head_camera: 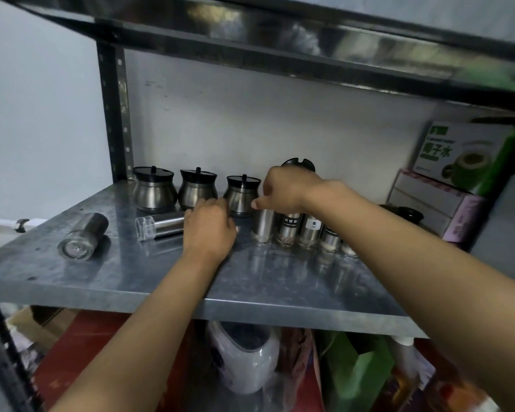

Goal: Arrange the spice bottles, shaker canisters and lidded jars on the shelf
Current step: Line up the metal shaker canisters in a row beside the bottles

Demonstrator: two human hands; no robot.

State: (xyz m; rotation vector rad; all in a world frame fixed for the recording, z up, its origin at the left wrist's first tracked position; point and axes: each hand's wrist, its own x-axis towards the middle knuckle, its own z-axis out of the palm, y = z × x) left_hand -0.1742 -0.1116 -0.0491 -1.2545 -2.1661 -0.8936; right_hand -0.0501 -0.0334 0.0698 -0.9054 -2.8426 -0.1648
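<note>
Three steel lidded jars (154, 188) with black lids stand in a row at the back of the metal shelf (131, 281). A row of upright steel spice bottles (289, 230) runs to the right. My right hand (286, 188) grips the top of the leftmost upright bottle (262, 226). My left hand (210, 230) grips the end of a shaker canister (161, 226) that lies on its side, clear cap to the left. A second shaker canister (82, 236) lies on its side further left. A black lid (298, 163) shows behind my right hand.
Cardboard boxes (464, 156) are stacked at the shelf's back right, with a dark jar (411, 217) beside them. A black upright post (115, 114) stands at the back left. Another shelf (280, 34) hangs close overhead. Bags and packets fill the level below.
</note>
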